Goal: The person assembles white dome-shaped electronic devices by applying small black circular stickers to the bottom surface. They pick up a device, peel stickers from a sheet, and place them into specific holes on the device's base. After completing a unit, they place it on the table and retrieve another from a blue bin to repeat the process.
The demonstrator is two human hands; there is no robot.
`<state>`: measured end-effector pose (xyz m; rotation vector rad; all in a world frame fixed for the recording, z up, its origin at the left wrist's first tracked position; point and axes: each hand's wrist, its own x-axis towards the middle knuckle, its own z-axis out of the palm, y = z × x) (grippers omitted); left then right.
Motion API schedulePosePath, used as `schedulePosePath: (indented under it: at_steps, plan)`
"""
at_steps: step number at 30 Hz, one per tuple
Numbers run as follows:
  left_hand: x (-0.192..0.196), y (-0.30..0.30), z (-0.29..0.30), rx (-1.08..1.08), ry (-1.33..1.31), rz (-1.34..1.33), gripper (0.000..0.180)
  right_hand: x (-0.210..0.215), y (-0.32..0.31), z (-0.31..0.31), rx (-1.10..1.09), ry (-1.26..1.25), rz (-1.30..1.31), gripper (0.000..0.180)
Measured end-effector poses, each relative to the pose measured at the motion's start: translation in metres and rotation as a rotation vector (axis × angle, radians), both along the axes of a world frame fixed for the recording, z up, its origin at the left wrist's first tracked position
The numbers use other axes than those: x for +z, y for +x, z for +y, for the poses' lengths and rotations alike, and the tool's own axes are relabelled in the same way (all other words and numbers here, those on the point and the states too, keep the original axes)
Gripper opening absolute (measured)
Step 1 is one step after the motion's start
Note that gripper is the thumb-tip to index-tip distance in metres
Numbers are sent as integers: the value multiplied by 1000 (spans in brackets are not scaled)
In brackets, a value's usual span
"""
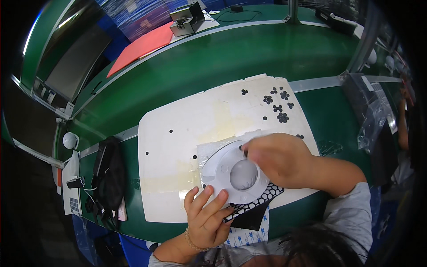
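A rounded white plastic part [216, 171] with a round recess in its middle lies on a clear wrapping sheet [205, 150]. My left hand [207, 217] grips its lower left edge, fingertips on the rim. At the part's upper edge, my right hand [280, 160] has its fingers pinched together on a small black round pad [245, 152]; motion blurs this hand a little. Below the part, partly covered by it, is a black sheet with rows of round holes [262, 197]. A plain black piece [250, 219] and a white printed backing sheet [247, 237] stick out under that.
A large white board [171, 178] lies on the green table [329, 115]. Loose black round pads [283, 117] are scattered on it, several in clusters at the far right. A black bag [106, 178] sits left. Farther back are a red sheet [142, 48] and a metal box [187, 26].
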<state>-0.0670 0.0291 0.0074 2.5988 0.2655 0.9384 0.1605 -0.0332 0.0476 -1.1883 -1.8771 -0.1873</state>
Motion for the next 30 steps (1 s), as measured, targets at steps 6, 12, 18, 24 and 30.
schedulePosePath:
  at_steps: [6, 12, 18, 24, 30]
  plan:
    - [1, -2, 0, -1, 1, -1, 17, 6, -4, 0, -94, -14, 44, 48]
    - [-3, 1, -1, -5, 2, -41, 18, -6, -24, 14, 138, -210, 443, 52]
    - [-3, 1, -1, 6, 9, -46, 17, -6, -27, 18, 153, -250, 379, 52]
    - [-3, 0, -2, 8, 5, -39, 17, -1, -25, 16, 145, -253, 272, 50]
    - [-1, 2, 0, 3, 13, -32, 18, 12, -30, 5, -111, -105, -191, 35]
